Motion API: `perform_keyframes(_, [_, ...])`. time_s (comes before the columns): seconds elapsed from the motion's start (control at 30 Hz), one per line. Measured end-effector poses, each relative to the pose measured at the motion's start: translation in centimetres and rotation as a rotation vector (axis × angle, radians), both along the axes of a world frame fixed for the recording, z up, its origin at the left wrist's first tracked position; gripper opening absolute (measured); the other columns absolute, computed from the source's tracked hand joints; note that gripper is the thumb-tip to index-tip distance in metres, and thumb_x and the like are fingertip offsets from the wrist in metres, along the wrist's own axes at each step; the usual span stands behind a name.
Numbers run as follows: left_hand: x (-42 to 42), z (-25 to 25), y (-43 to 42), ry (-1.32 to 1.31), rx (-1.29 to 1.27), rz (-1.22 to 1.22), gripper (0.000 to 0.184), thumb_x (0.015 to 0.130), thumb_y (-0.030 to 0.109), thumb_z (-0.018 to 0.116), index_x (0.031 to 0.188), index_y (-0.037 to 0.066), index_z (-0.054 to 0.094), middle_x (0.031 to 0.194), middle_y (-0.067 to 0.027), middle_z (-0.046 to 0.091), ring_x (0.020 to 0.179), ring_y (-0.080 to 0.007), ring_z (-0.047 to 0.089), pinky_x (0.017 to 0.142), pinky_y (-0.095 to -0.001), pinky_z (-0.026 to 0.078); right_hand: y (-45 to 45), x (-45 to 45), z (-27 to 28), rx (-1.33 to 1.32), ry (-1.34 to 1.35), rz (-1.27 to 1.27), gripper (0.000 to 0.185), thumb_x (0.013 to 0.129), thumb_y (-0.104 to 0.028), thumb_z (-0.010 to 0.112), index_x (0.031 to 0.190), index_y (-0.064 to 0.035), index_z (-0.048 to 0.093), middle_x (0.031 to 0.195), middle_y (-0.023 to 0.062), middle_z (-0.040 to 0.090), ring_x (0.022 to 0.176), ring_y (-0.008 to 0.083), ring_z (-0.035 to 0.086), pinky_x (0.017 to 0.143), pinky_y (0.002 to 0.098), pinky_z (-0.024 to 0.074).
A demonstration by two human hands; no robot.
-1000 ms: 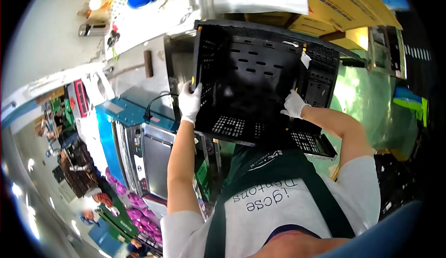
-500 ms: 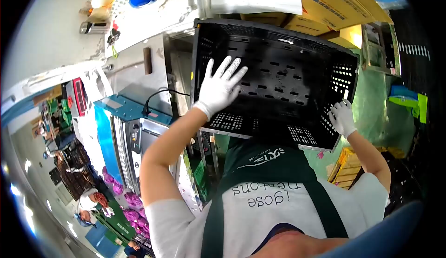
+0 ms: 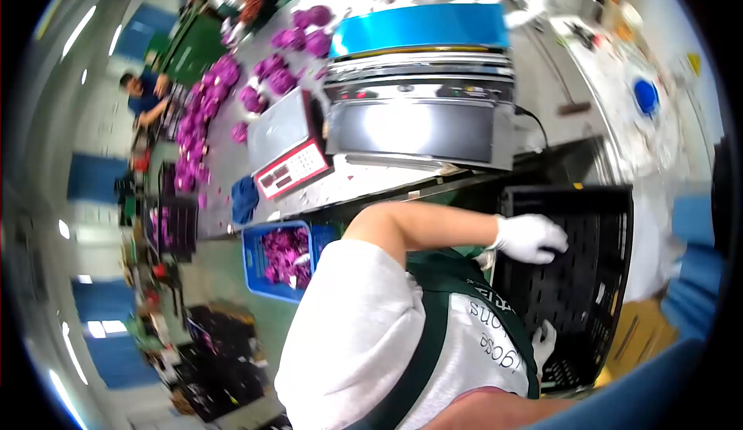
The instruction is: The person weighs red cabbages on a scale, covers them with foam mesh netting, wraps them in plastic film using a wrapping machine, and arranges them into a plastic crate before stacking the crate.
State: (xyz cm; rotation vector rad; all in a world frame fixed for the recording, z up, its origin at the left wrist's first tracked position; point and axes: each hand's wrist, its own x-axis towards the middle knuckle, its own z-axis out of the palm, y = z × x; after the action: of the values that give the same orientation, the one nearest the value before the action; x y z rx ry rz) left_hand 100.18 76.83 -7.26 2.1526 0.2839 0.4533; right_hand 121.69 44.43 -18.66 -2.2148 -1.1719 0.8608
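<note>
A black plastic crate [image 3: 574, 275] with slotted walls and bottom is held in front of my body, its open side facing me. Over its inside is my left hand [image 3: 530, 238] in a white glove, fingers loosely bent and apart, with nothing in them. My right hand [image 3: 544, 345], also gloved in white, is at the crate's near edge, closed on it; my apron and chest hide part of that hand. Whether the left fingertips touch the crate's bottom I cannot tell.
On the steel table stand a wrapping machine [image 3: 418, 124] and a red-and-white scale [image 3: 290, 147], with several purple cabbages [image 3: 209, 97] behind. A blue crate [image 3: 255, 263] of purple leaves is below the table edge. Cardboard [image 3: 638, 333] lies beyond the black crate; two people work at the far left.
My view has turned left, bringing the machine, scale and cabbages to the middle. The black crate now appears at the right. My left hand's fingers went from spread to loosely bent.
</note>
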Motion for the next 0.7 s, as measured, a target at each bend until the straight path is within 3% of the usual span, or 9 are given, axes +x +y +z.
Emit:
perform_keyframes(0.07, [-6.6,2.7,-0.2,0.036,-0.17,0.074,0.033,0.088,0.023,0.06,0.116,0.005,0.062,0.116,-0.0147,0.063,0.108,-0.0316,0.059,0.094,-0.0398,0.046,9.0,-1.4,1.3,0.235,0.219,0.034,0.024,0.092,-0.003,0.053,0.115,0.0029,0.059,0.108,0.0128,0.06,0.102,0.024,0.061,0.092,0.0323,0.0465])
perform_keyframes(0.13, [-15.6,4.2,-0.5,0.144,-0.217,0.297,0.033,0.089,0.021,0.058,0.118,0.006,0.062,0.113,-0.0146,0.064,0.105,-0.0319,0.06,0.092,-0.039,0.048,17.5,-6.0,6.6,0.265,0.143,0.153,0.027,0.094,-0.003,0.051,0.12,0.002,0.057,0.114,0.0115,0.06,0.108,0.0209,0.058,0.095,0.031,0.0446])
perform_keyframes(0.2, [-24.3,3.7,-0.6,0.126,-0.129,0.655,0.032,0.089,0.021,0.058,0.117,0.006,0.062,0.111,-0.0143,0.065,0.102,-0.0304,0.062,0.091,-0.037,0.049,24.7,-9.2,8.2,0.352,0.163,0.204,0.027,0.095,-0.004,0.051,0.122,0.0016,0.056,0.117,0.0118,0.061,0.107,0.0196,0.059,0.094,0.0306,0.0453])
perform_keyframes(0.27, [-33.2,3.5,-1.2,0.114,-0.174,1.042,0.031,0.089,0.021,0.059,0.116,0.005,0.062,0.11,-0.0136,0.065,0.1,-0.0281,0.064,0.09,-0.0354,0.049,31.4,-13.3,10.4,0.457,0.189,0.309,0.027,0.098,-0.007,0.049,0.122,0.0033,0.056,0.117,0.0113,0.06,0.106,0.019,0.059,0.096,0.0303,0.0457])
perform_keyframes(0.33, [-42.9,4.7,-1.3,-0.04,-0.254,1.281,0.031,0.089,0.02,0.059,0.117,0.005,0.062,0.109,-0.0131,0.065,0.099,-0.0251,0.064,0.09,-0.0344,0.049,36.5,-18.8,13.1,0.515,0.209,0.395,0.027,0.099,-0.007,0.047,0.123,0.0033,0.055,0.118,0.0114,0.06,0.107,0.0187,0.059,0.096,0.0305,0.046])
perform_keyframes(0.4, [-52.9,3.8,-0.5,0.116,-0.039,1.53,0.037,0.089,0.021,0.062,0.122,0.005,0.059,0.114,-0.0149,0.062,0.105,-0.0247,0.061,0.089,-0.0338,0.048,40.4,-25.5,15.0,0.527,0.264,0.447,0.027,0.098,-0.007,0.048,0.122,0.0036,0.056,0.118,0.0115,0.06,0.108,0.0186,0.059,0.096,0.03,0.0458])
perform_keyframes(0.47, [-61.8,3.0,0.1,0.104,0.001,1.758,0.037,0.088,0.02,0.062,0.122,0.006,0.059,0.112,-0.0153,0.062,0.104,-0.0238,0.06,0.088,-0.0332,0.048,43.8,-32.9,16.4,0.547,0.264,0.552,0.026,0.097,-0.005,0.049,0.12,0.0033,0.058,0.117,0.0109,0.061,0.107,0.0179,0.059,0.096,0.0294,0.0453])
perform_keyframes(0.57, [-71.9,3.1,1.4,-0.011,-0.055,1.907,0.036,0.091,0.018,0.061,0.123,0.003,0.058,0.11,-0.0141,0.062,0.101,-0.0218,0.061,0.087,-0.0323,0.048,47.5,-43.4,19.6,0.537,0.18,0.757,0.023,0.094,-0.002,0.052,0.115,0.0015,0.06,0.109,0.0112,0.064,0.1,0.0176,0.062,0.09,0.0281,0.0469])
perform_keyframes(0.7, [-81.1,1.5,6.5,-0.057,-0.084,1.802,0.038,0.092,0.017,0.059,0.126,0.0,0.055,0.115,-0.0137,0.062,0.104,-0.021,0.059,0.092,-0.0318,0.046,52.0,-52.7,24.2,0.582,0.036,1.022,0.023,0.087,-0.003,0.06,0.11,-0.001,0.063,0.107,0.0137,0.064,0.101,0.0266,0.062,0.088,0.0328,0.0478])
